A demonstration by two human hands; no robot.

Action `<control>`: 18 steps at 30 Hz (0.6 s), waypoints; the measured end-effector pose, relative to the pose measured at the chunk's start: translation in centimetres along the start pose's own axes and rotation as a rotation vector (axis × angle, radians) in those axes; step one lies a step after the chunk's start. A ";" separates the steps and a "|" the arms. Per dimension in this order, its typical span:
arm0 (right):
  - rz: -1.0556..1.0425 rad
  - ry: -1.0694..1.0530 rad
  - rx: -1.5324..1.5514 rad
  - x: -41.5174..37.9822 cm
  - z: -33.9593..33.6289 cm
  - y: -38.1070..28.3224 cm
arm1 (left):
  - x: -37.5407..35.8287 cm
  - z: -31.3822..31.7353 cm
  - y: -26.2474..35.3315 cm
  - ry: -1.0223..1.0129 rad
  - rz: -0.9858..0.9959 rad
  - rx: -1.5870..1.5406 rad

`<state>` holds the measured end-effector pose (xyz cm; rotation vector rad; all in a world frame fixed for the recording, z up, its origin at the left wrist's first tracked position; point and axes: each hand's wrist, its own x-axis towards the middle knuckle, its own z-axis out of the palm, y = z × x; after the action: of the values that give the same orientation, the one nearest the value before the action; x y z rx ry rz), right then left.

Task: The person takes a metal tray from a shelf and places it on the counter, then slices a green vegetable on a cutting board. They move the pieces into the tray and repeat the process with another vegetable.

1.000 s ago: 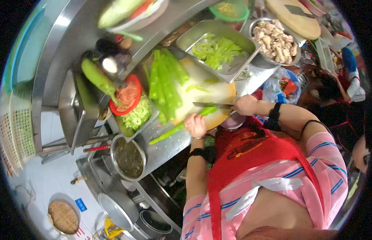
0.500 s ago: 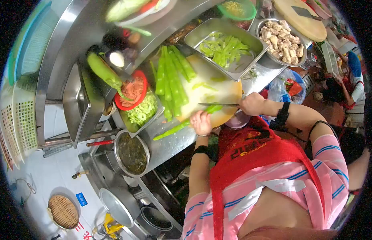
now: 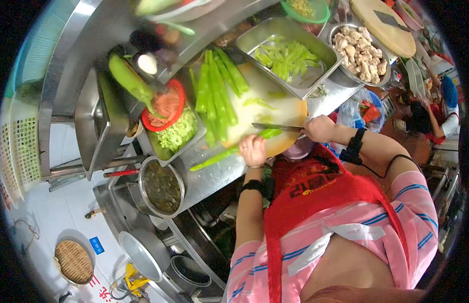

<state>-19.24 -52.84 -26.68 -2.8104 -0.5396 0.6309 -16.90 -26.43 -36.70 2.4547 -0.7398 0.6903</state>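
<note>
My right hand [image 3: 319,129] grips the handle of a knife [image 3: 276,127], its narrow edge-on blade pointing left over the round cutting board [image 3: 295,108]. Just below the blade, my left hand [image 3: 253,150] is closed on a long green stalk that looks like celery [image 3: 214,160]. Its cut end reaches past my fingers toward the blade, and its tail lies over the steel counter. Behind my left hand, a bunch of similar green stalks [image 3: 214,101] lies on the board's left side. A few cut green slices [image 3: 258,103] rest on the board.
Behind the board stands a steel tray [image 3: 315,83] of green slices. A bowl of meat pieces [image 3: 360,53] is at back right. To the left are a red bowl [image 3: 181,103], shredded greens [image 3: 176,130] and a pot [image 3: 164,188]. Another person [image 3: 443,108] is far right.
The view has shifted slightly. The blade tilts a little differently and sits slightly higher over the stalk's end. Both hands keep their holds.
</note>
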 end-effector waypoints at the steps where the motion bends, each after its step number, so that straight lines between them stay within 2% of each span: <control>1: 0.006 -0.001 0.004 0.1 -0.6 0.0 | 0.0 0.1 -0.1 -0.010 -0.004 -0.003; 4: 0.003 -0.006 0.028 -0.4 -2.1 -0.1 | 0.2 -0.1 0.3 -0.021 -0.026 0.013; 8: 0.016 0.019 0.081 -0.4 -0.7 -0.7 | -0.2 0.0 0.3 0.005 -0.023 0.033; 15: -0.025 -0.026 -0.009 -0.2 -2.1 -0.8 | 0.2 -0.1 0.2 -0.006 -0.010 0.024; 18: 0.028 -0.014 0.047 -0.4 -1.8 -0.9 | 0.1 0.1 0.3 0.002 -0.022 0.020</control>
<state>-19.07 -52.39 -24.72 -2.7762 -0.4832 0.6606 -17.01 -26.75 -36.64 2.4762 -0.7068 0.6951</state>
